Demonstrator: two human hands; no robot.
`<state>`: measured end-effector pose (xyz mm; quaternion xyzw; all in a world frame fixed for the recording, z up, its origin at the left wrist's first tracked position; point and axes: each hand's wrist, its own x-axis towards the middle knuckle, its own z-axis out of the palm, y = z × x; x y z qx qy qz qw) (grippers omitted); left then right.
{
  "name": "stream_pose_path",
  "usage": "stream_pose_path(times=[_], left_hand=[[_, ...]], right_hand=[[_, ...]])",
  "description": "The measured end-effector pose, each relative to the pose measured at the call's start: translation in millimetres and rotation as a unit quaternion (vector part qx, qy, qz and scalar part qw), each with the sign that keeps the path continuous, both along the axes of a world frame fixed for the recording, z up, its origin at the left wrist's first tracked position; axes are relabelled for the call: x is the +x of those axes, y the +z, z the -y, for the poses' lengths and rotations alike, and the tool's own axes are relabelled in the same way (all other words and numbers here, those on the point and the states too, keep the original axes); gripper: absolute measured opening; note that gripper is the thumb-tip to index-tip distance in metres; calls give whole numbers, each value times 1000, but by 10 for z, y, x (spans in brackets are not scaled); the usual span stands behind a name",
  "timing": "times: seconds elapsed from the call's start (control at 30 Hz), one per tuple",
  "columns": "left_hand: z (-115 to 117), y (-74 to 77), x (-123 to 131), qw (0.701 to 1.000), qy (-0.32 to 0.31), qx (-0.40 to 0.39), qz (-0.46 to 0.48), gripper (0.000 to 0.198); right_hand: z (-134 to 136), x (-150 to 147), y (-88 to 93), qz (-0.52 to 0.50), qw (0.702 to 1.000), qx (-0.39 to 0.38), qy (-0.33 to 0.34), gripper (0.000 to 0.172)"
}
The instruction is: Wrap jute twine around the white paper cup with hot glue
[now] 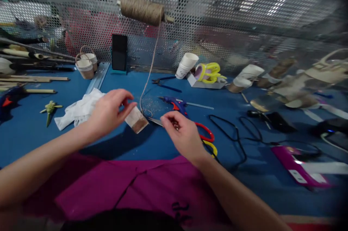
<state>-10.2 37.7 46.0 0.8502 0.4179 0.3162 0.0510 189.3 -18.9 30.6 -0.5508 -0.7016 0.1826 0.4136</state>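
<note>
My left hand (112, 109) is over the table with its fingers bent and a gap between thumb and forefinger. Just beside its fingertips is a small white-and-brown paper cup (139, 124), tilted; whether the thumb touches it I cannot tell. My right hand (185, 133) is closed, with small round brown pieces showing between its fingers. Under that hand lies a pair of scissors (208, 133) with red and yellow handles, the blades pointing at the cup. Twine (152, 66) runs down from a spool (141, 9) to the table behind the cup.
A blue glue gun (174, 102) and pliers (168, 84) lie behind my right hand. Crumpled white cloth (81, 109) is at left, near a small green figure (50, 109). Stacked paper cups (187, 65), a phone (119, 52) and small baskets (85, 68) stand along the mesh. A black cable (236, 133) winds at right.
</note>
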Motion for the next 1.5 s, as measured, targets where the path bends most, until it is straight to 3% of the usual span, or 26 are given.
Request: stream_pose_path(times=[0.1,0.2,0.27,0.37,0.47,0.5,0.6,0.8,0.9,1.03,1.1,1.23,1.37,1.5], left_hand=[[-230,-185,-13,984,44,-161,59,23],[-283,-362,-12,945,-3,-300,129,26],[-269,-395,0,913,-35,-370,167,36],[-238,-313,-1,870,-78,-451,182,54],[-213,-203,-29,830,-120,-513,183,64],[-206,-183,-39,827,-125,-521,171,65],[-197,-190,-56,838,-130,-505,159,63],[-173,-314,-16,881,-130,-416,184,63],[-158,-343,-6,874,-158,-422,181,57],[-166,-332,-26,879,-206,-412,126,48],[-174,-312,-30,889,-208,-395,104,47],[-167,-293,-14,907,-170,-382,58,41],[-144,-355,0,910,-139,-382,80,41],[-139,-428,13,901,-126,-395,126,39]], right_hand=[[-72,-6,-137,-74,997,-21,-19,16],[-90,-3,-305,-34,997,-69,5,17],[-131,34,-331,-19,995,-100,13,19],[-276,175,-171,5,993,-118,-5,20],[-481,407,66,161,970,-120,-134,19],[-546,493,115,233,943,-151,-183,19],[-701,715,114,269,919,-208,-201,15],[-803,854,-110,205,920,-271,-192,15],[-748,843,-86,126,935,-264,-201,4],[-578,753,98,-22,955,-242,-169,16],[-492,669,244,-211,930,-261,-147,15],[-387,464,554,-331,904,-236,-133,14],[-319,302,604,-328,916,-223,-55,20],[-222,257,330,-228,946,-230,-11,21]])
